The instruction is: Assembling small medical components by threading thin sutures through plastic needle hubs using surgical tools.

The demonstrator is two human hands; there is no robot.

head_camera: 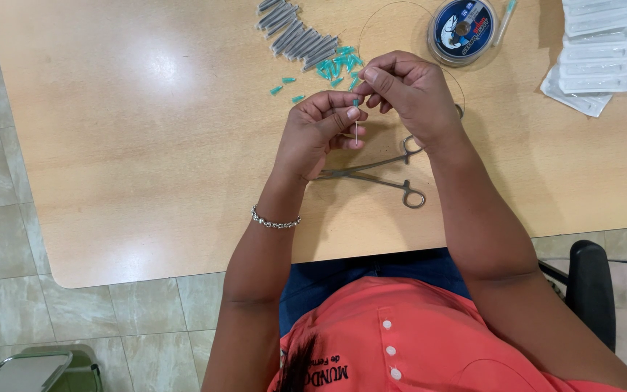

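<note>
Looks like the threading step: the left hand [321, 127] is pinched shut on a small needle [356, 123] with a teal hub, thumb and forefinger clamped near the hub and the metal shaft pointing back toward the person. The right hand [408, 91] is right up against it, fingertips closed together at the hub end, and I'd guess it's feeding the thin fishing line [393, 9] in there. Honestly the line is too fine to see between the fingers, so I can't swear it's actually gripped.

So the needle sits between the two hands, just above the bench [146, 145], not resting on it. My read is that the next move needs steadiness more than force: keep the left pinch still and nudge the line tip straight into that tiny opening.

Around it:
- forceps [379, 173] lying on the bench right under the hands, untouched
- loose teal hubs [337, 64] just beyond the fingers
- a row of grey caps [295, 33] behind those
- the line spool [462, 27] further back on the right
- sealed packets [596, 51] at the far right corner
</note>
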